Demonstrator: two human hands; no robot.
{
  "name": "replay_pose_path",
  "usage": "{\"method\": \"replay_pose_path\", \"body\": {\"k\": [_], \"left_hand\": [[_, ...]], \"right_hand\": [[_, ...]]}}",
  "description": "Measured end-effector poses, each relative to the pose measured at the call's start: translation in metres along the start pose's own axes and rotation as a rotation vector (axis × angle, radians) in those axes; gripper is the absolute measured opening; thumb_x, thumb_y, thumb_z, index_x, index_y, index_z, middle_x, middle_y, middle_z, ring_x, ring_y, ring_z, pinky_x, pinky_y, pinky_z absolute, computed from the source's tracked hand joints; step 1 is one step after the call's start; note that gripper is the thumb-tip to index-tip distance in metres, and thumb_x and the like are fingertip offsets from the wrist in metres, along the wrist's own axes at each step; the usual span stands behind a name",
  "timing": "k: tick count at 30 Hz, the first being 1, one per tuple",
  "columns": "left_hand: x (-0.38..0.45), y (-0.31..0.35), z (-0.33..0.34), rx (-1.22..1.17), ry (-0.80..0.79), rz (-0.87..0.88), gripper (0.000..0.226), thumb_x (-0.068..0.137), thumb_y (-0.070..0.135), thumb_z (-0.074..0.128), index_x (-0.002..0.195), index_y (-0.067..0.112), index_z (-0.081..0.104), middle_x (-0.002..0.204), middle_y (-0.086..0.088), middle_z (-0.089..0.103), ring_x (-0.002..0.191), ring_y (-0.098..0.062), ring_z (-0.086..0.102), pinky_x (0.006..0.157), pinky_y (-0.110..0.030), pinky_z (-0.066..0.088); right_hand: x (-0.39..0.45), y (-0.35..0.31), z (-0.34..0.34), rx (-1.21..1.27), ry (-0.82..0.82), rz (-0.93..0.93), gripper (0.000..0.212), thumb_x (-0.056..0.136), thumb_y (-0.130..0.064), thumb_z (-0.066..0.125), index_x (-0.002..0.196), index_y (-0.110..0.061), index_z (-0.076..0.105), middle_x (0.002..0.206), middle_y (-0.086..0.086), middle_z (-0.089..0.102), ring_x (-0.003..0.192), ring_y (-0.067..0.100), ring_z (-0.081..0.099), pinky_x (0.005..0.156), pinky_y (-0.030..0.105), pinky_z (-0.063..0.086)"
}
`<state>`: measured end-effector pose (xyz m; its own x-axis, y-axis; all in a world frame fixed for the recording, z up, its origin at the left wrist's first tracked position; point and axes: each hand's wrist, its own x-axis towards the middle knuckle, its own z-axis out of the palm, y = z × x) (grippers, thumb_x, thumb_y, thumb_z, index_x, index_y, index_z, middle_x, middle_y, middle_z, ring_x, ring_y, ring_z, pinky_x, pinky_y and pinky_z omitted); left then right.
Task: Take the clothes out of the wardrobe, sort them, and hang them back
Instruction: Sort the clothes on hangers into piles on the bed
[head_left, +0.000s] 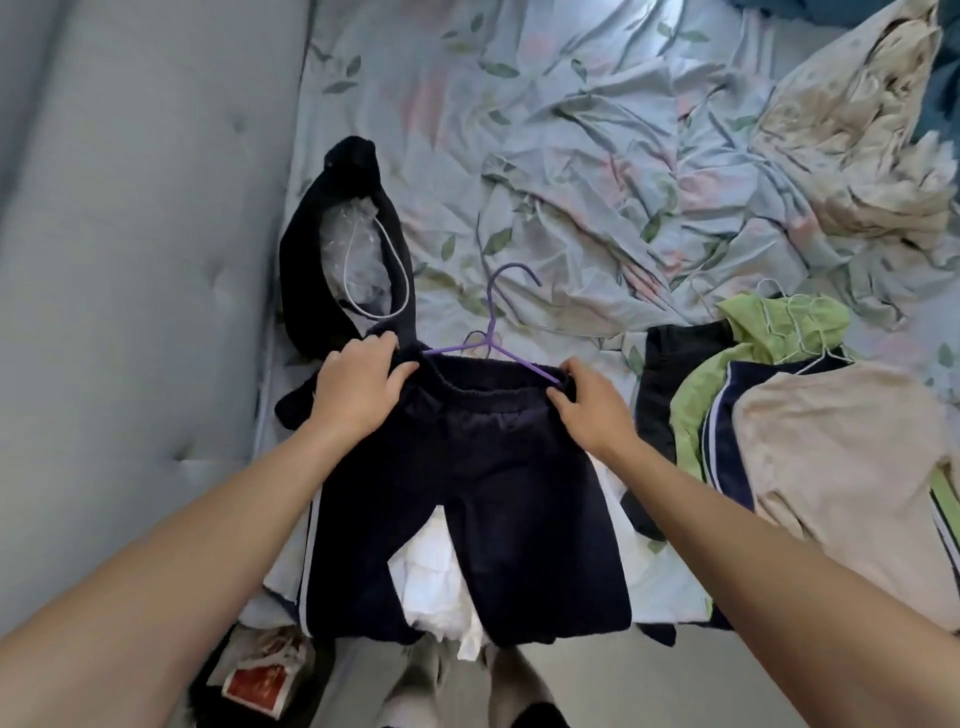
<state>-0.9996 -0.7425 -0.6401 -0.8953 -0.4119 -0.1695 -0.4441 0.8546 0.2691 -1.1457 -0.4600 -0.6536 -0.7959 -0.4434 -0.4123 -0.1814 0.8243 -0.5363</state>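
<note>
Dark navy trousers (467, 499) with a white side stripe lie flat on the bed, legs pointing toward me. A purple wire hanger (493, 332) sits at their elastic waistband, its hook pointing up the bed. My left hand (358, 389) grips the left end of the waistband. My right hand (592, 405) pinches the right end, over the hanger's arm. A white garment (436, 571) shows between the trouser legs, underneath them.
A black hooded garment (311, 249) with clear plastic inside lies at the left, beside the grey padded headboard (130, 260). At the right is a pile of clothes on wire hangers: green (779, 322), navy striped, beige (841, 452). The floral sheet (571, 156) is rumpled behind. A red and white bag (265, 675) lies on the floor.
</note>
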Motion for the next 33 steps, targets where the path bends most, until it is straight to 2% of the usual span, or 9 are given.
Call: {"method": "replay_pose_path", "body": {"k": [3, 5, 7, 10, 14, 20, 23, 28, 33], "left_hand": [[0.012, -0.017, 0.071, 0.063, -0.002, 0.043, 0.027, 0.101, 0.035, 0.059, 0.115, 0.012, 0.058, 0.108, -0.011, 0.06, 0.099, -0.036, 0.059, 0.078, -0.051, 0.051], [0.007, -0.025, 0.102, 0.067, -0.009, 0.056, 0.037, 0.097, 0.029, 0.063, 0.13, 0.012, 0.058, 0.116, -0.012, 0.056, 0.105, -0.035, 0.055, 0.084, -0.051, 0.051], [-0.005, -0.026, 0.119, 0.05, -0.031, 0.096, 0.049, 0.093, 0.025, 0.066, 0.138, 0.012, 0.056, 0.124, -0.011, 0.053, 0.112, -0.034, 0.052, 0.091, -0.049, 0.048], [-0.025, -0.013, 0.126, 0.033, -0.076, 0.148, 0.054, 0.092, 0.025, 0.066, 0.143, 0.013, 0.054, 0.132, -0.009, 0.052, 0.119, -0.032, 0.051, 0.096, -0.047, 0.048], [-0.033, 0.027, 0.119, -0.017, -0.115, 0.171, 0.052, 0.096, 0.028, 0.062, 0.145, 0.014, 0.054, 0.135, -0.008, 0.053, 0.121, -0.03, 0.053, 0.098, -0.046, 0.049], [-0.015, 0.135, 0.134, -0.063, -0.123, 0.271, 0.05, 0.101, 0.032, 0.056, 0.148, 0.016, 0.051, 0.14, -0.005, 0.053, 0.128, -0.027, 0.049, 0.102, -0.045, 0.047], [-0.006, 0.202, 0.16, -0.073, -0.114, 0.308, 0.047, 0.101, 0.031, 0.055, 0.146, 0.016, 0.052, 0.138, -0.004, 0.055, 0.126, -0.027, 0.051, 0.096, -0.043, 0.048], [0.008, 0.326, 0.208, -0.096, -0.087, 0.342, 0.044, 0.101, 0.03, 0.055, 0.143, 0.016, 0.055, 0.134, -0.002, 0.059, 0.122, -0.025, 0.054, 0.091, -0.041, 0.051], [0.028, 0.454, 0.25, -0.085, -0.092, 0.348, 0.044, 0.1, 0.033, 0.052, 0.14, 0.014, 0.056, 0.13, -0.005, 0.06, 0.12, -0.029, 0.054, 0.093, -0.044, 0.051]], "right_hand": [[0.035, 0.038, 0.047, -0.07, 0.033, -0.002, 0.023, 0.098, -0.027, 0.063, 0.119, -0.02, 0.057, 0.116, 0.005, 0.065, 0.108, 0.03, 0.06, 0.089, 0.046, 0.05], [0.038, 0.058, 0.07, -0.177, 0.069, -0.024, 0.043, 0.097, -0.025, 0.063, 0.137, -0.015, 0.053, 0.131, 0.01, 0.059, 0.121, 0.035, 0.053, 0.1, 0.052, 0.047], [0.026, 0.07, 0.08, -0.209, 0.1, -0.025, 0.054, 0.095, -0.024, 0.063, 0.145, -0.012, 0.046, 0.138, 0.012, 0.054, 0.125, 0.035, 0.048, 0.105, 0.052, 0.044], [-0.007, 0.083, 0.078, -0.189, 0.142, -0.01, 0.06, 0.094, -0.021, 0.063, 0.15, -0.011, 0.041, 0.146, 0.011, 0.05, 0.132, 0.032, 0.046, 0.112, 0.048, 0.042], [-0.044, 0.098, 0.056, -0.156, 0.118, 0.003, 0.057, 0.094, -0.022, 0.061, 0.148, -0.019, 0.042, 0.147, 0.002, 0.049, 0.135, 0.026, 0.044, 0.108, 0.043, 0.043], [-0.056, 0.158, 0.007, -0.245, 0.128, -0.015, 0.061, 0.095, -0.021, 0.059, 0.153, -0.015, 0.04, 0.156, 0.006, 0.044, 0.142, 0.027, 0.04, 0.118, 0.043, 0.037], [-0.053, 0.208, -0.022, -0.257, 0.166, 0.02, 0.059, 0.097, -0.023, 0.058, 0.153, -0.014, 0.042, 0.157, 0.006, 0.044, 0.144, 0.025, 0.039, 0.116, 0.046, 0.039], [-0.036, 0.316, -0.092, -0.237, 0.244, 0.033, 0.061, 0.095, -0.021, 0.059, 0.153, -0.016, 0.043, 0.157, 0.005, 0.045, 0.138, 0.028, 0.043, 0.111, 0.046, 0.041], [-0.018, 0.439, -0.174, -0.288, 0.196, 0.074, 0.062, 0.093, -0.023, 0.057, 0.152, -0.017, 0.041, 0.159, 0.005, 0.041, 0.141, 0.027, 0.039, 0.113, 0.049, 0.041]]}}
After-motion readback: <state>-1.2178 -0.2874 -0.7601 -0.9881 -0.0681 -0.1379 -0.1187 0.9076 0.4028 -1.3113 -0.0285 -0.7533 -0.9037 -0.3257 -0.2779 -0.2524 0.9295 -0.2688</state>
